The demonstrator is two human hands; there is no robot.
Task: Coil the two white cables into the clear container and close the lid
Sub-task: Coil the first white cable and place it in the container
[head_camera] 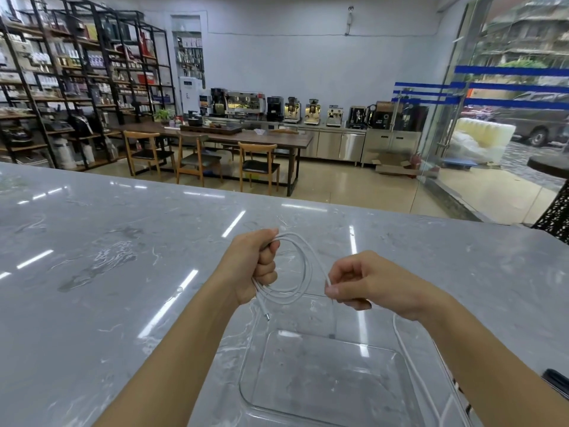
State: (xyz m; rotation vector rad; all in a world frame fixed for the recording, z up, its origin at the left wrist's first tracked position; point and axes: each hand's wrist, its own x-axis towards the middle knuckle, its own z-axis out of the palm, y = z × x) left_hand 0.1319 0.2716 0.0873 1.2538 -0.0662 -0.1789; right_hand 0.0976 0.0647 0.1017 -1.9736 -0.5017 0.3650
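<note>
Gripping cable [308,269] — clear container [323,380] below

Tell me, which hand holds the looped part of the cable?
The left hand: its fist grips the loops of white cable, while the right hand only pinches one loose strand.

Glossy grey marble-look countertop [123,272], clear smooth plastic container [323,380], and a smooth white rubbery-looking cable [303,266].

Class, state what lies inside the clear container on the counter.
Only the marble counter shows through the clear container; no coil lies in it. The white cable is held above by the left hand and right hand. Forearms and the frame edge hide its near corners.
</note>
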